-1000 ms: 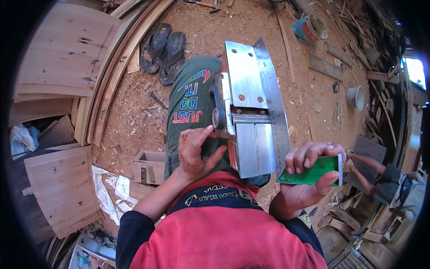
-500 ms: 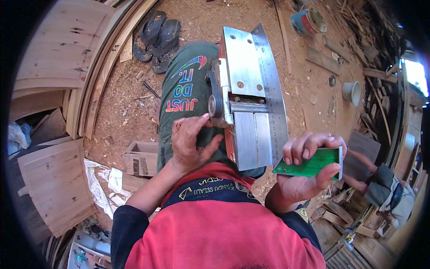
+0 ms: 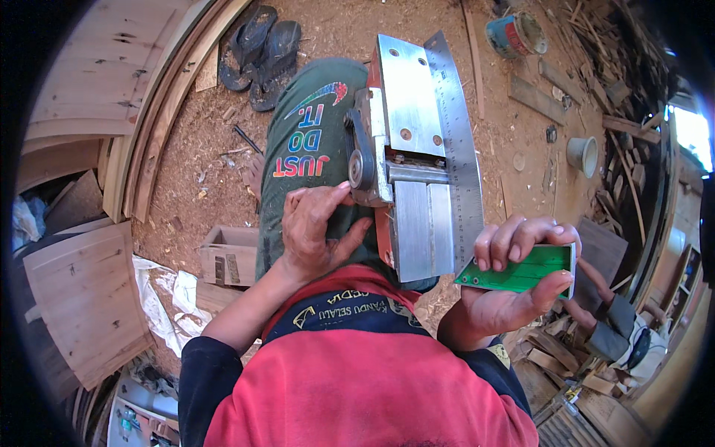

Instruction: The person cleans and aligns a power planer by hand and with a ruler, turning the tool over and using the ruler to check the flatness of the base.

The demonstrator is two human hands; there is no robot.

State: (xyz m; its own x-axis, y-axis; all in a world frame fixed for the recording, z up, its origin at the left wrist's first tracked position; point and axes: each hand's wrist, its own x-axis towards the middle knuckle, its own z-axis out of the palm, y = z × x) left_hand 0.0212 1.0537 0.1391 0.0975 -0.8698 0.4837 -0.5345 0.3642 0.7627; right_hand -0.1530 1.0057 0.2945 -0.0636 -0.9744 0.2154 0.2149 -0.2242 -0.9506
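**Square along planer, left hand at pulley**

Clock is on frame centre, 12 at top. I have the planer sole-up on the leg, toward 1 o'clock, plates and drum facing my camera. Right hand at 4: fingers over, thumb under, clamped on the square's green end. Its blade runs from there up toward 1, along the planer's 3 o'clock edge. From this angle I can't tell if it makes full contact.

Left hand just off centre at 9: empty, thumb and index spread apart, index tip at the pulley's lower edge. Can't tell if it's pressing.

Around: sandals at 11, bucket at 1, tub between 2 and 3, co-worker near 4, box between 8 and 9, panel beyond it, boards at 10.
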